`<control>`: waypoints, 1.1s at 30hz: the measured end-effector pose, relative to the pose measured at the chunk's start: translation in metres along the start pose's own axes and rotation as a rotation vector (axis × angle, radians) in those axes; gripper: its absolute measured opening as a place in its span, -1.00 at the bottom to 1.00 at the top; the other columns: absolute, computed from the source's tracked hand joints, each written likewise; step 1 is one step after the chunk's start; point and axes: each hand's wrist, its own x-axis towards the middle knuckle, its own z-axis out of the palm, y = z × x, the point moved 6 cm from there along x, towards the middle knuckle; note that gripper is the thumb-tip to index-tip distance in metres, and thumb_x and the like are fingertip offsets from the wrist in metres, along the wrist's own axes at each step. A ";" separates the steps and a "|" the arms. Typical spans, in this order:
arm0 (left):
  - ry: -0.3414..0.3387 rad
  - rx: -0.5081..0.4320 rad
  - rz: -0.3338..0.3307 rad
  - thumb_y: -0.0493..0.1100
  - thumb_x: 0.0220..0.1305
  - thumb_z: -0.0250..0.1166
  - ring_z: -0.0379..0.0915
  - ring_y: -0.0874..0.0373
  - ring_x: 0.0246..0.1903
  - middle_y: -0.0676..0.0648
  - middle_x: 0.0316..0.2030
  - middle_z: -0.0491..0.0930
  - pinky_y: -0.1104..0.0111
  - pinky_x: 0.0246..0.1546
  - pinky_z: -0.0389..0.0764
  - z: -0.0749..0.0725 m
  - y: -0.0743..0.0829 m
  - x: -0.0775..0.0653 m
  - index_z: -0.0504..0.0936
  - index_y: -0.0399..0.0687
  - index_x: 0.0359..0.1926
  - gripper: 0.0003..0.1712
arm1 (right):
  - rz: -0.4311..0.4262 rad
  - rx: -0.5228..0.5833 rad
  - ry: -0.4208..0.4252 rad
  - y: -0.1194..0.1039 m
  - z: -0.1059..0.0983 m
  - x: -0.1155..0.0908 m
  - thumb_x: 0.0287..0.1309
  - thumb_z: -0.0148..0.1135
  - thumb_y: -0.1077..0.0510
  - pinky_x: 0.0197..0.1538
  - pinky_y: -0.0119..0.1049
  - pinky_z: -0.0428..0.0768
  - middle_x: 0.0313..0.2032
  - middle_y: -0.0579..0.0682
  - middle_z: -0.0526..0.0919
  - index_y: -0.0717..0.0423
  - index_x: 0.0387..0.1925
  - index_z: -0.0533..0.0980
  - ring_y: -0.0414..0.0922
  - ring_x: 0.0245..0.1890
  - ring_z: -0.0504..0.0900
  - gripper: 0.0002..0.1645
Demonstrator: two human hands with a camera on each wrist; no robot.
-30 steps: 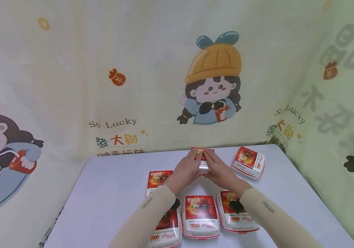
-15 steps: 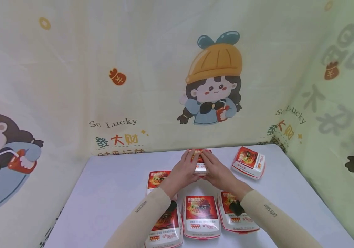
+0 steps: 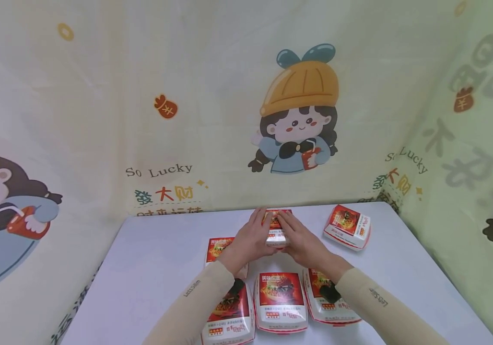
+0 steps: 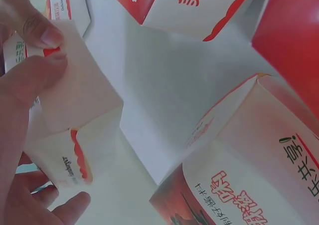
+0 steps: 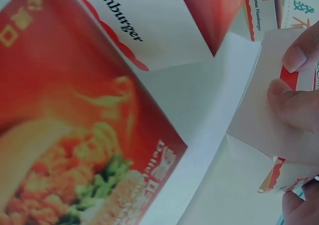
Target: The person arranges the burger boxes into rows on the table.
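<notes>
At the far middle of the table, a small red and white hamburger box [image 3: 277,235] is held between both hands. My left hand [image 3: 251,239] grips its left side, and my right hand [image 3: 301,242] grips its right side, with fingers reaching over the top. In the left wrist view the near wall of this box [image 4: 79,90] faces the camera, with two thumbs pressed on it close together. The right wrist view shows the same box [image 5: 264,95] with the thumb tips over a red flap. The box's far side is hidden.
Another hamburger box [image 3: 347,226] stands askew at the back right. Nearer, one box [image 3: 219,247] is partly behind the left forearm. A front row holds a left box [image 3: 231,316], a middle box [image 3: 280,302] and a right box [image 3: 330,306]. A printed cloth [image 3: 212,120] hangs behind the table.
Both hands have shifted slightly left and a little toward the person, with the hamburger box between them. The other boxes stay in place.
</notes>
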 end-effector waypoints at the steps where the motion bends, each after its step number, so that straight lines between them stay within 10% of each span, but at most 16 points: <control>1: -0.008 0.004 -0.002 0.29 0.05 0.45 -0.07 -0.10 0.53 -0.20 0.52 0.03 0.19 0.35 0.41 0.001 0.000 0.000 0.05 -0.15 0.52 0.21 | -0.006 0.002 0.000 -0.001 0.000 0.000 0.03 0.49 0.16 0.39 0.00 0.37 0.51 0.18 0.12 0.23 0.51 0.08 0.18 0.53 0.08 0.11; 20: 0.092 0.050 0.061 0.36 -0.01 0.45 0.08 -0.01 0.41 -0.18 0.45 0.10 0.31 0.20 0.57 -0.005 -0.002 -0.003 0.10 -0.17 0.49 0.23 | -0.074 -0.047 0.054 -0.005 -0.006 -0.004 0.00 0.53 0.07 0.40 -0.05 0.39 0.49 0.17 0.15 0.24 0.49 0.12 0.13 0.50 0.17 0.13; 33: 0.037 -0.011 0.053 0.35 -0.01 0.46 0.03 -0.07 0.47 -0.23 0.46 0.13 0.25 0.23 0.55 -0.008 0.001 -0.013 0.11 -0.17 0.50 0.24 | -0.059 -0.018 0.020 -0.003 -0.008 -0.005 -0.01 0.53 -0.06 0.41 -0.06 0.37 0.53 0.12 0.07 0.21 0.50 0.11 0.11 0.53 0.10 0.17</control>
